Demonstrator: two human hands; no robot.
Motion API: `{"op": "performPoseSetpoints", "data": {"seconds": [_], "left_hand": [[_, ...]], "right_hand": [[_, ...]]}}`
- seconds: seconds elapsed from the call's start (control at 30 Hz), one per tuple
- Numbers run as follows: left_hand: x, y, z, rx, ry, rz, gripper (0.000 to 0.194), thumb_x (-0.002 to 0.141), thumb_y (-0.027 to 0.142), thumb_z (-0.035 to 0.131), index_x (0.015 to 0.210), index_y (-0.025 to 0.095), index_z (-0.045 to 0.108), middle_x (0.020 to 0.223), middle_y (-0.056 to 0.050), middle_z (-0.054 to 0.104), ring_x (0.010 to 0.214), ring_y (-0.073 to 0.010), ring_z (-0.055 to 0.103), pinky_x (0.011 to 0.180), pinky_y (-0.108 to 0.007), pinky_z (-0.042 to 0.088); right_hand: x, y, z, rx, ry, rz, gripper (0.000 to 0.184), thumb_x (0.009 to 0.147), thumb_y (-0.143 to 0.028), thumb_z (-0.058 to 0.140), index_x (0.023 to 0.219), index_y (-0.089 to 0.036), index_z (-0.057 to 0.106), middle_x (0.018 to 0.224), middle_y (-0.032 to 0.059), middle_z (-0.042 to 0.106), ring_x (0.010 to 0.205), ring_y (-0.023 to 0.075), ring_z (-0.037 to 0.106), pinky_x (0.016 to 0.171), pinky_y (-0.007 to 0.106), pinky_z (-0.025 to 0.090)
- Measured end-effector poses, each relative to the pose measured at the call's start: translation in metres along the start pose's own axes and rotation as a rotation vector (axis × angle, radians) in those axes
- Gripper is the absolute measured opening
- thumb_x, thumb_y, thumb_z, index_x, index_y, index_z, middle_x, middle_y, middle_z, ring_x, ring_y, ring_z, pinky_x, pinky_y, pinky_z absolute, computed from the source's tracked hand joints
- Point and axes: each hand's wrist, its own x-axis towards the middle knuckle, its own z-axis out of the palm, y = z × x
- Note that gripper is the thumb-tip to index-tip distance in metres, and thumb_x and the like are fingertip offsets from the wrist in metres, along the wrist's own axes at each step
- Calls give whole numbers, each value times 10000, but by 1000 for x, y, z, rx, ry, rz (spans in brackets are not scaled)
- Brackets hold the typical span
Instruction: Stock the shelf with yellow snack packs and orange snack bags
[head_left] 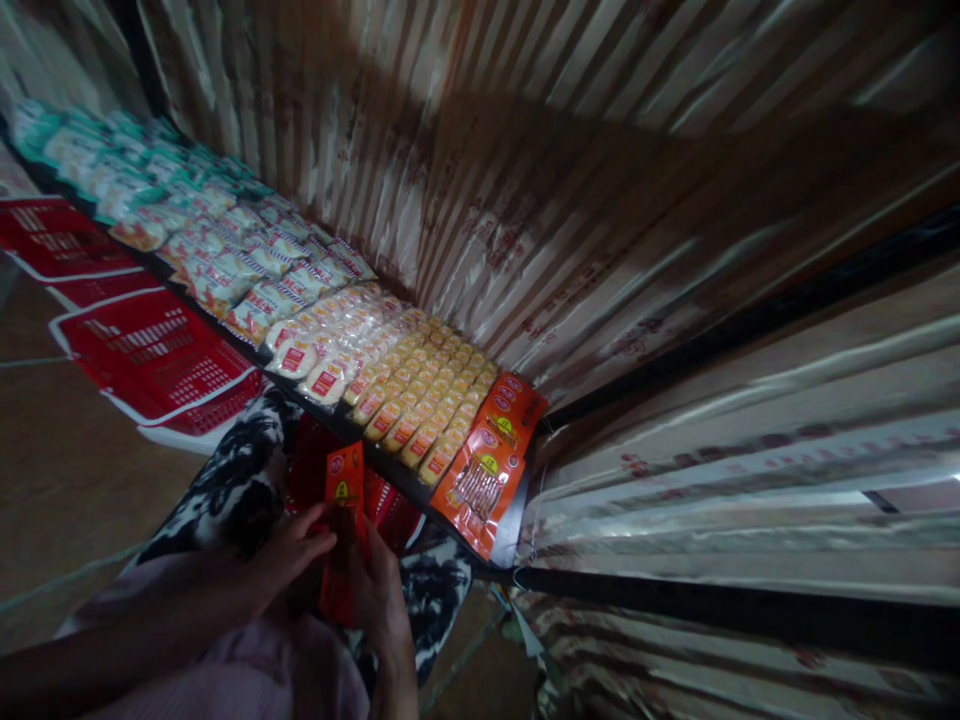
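An orange-red snack packet (343, 485) stands roughly upright over my lap, between both hands. My right hand (381, 590) grips its right edge, with the fingers partly hidden behind it. At its left side, my left hand (300, 540) has its fingers closed on the packet near the middle. Just beyond, similar orange packets (480, 480) lie flat and overlapping at the right end of a low shelf (513, 520). Beside them sit rows of small yellow-wrapped snacks (405, 430).
Further left on the shelf come clear-wrapped round snacks (330, 380), white and red bags (262, 305) and green-topped bags (90, 150). Red plastic baskets (161, 350) stand below the front edge. A pleated, printed sheet (562, 250) hangs behind, with a dark bar (750, 315) across it.
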Motion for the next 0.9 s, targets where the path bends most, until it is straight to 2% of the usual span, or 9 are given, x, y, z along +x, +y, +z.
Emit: {"op": "performPoseSetpoints", "data": {"seconds": [0.2, 0.33, 0.47, 0.63, 0.9], "left_hand": [[24, -21, -4, 187, 44, 206, 505, 601, 291, 590, 1084, 146, 605, 1209, -125, 640, 1153, -292, 571, 1013, -410, 425], [30, -30, -5, 289, 51, 369, 448, 647, 319, 546, 1065, 168, 597, 1151, -113, 656, 1098, -266, 595, 1000, -421, 433], [30, -32, -6, 386, 128, 510, 414, 673, 339, 533, 1049, 182, 606, 1123, -118, 644, 1109, -274, 571, 1011, -455, 412], [29, -30, -2, 377, 139, 573, 394, 715, 354, 530, 1067, 194, 605, 1132, -114, 627, 1108, -274, 565, 999, -468, 421], [27, -22, 5, 385, 176, 622, 301, 735, 346, 535, 998, 233, 629, 1098, -76, 635, 1081, -250, 576, 990, -445, 438]], "right_hand": [[-2, 18, -6, 84, 92, 38, 416, 859, -385, 543, 1219, -193, 628, 1216, 72, 650, 1120, 239, 609, 977, 363, 460], [-2, 19, -7, 154, 148, 36, 411, 833, -423, 580, 1160, -188, 666, 1165, 80, 677, 1063, 239, 639, 942, 354, 489], [-2, 13, -10, 248, 159, 24, 430, 812, -455, 601, 1157, -209, 671, 1147, 71, 686, 1053, 241, 642, 912, 352, 509], [-2, 11, -13, 312, 211, 40, 446, 771, -463, 652, 1139, -214, 682, 1144, 66, 688, 1055, 244, 641, 914, 350, 508], [-7, 24, -19, 411, 284, 87, 493, 740, -499, 684, 1149, -223, 675, 1186, 67, 666, 1108, 259, 608, 925, 361, 497]]}}
